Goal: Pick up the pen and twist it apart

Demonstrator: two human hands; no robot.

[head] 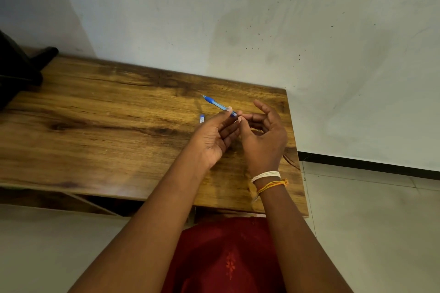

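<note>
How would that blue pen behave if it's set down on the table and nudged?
The blue pen, pinched by the left hand, looks slim and rigid, so probably light and stiff. Its rounded barrel would likely roll on the smooth wooden table. The right hand works at its rear end.

Bare forearms, white thread band (266, 175) and orange thread band (272, 185) below the right hand's fingers, red patterned garment (228, 257).

Both hands meet above the table (95, 112) near its right edge, the left hand (214, 135) beside the right hand (263, 135). The pen (217, 104) juts from them toward the back edge. A small case (202, 118) lies on the table just left of the fingers.
</note>
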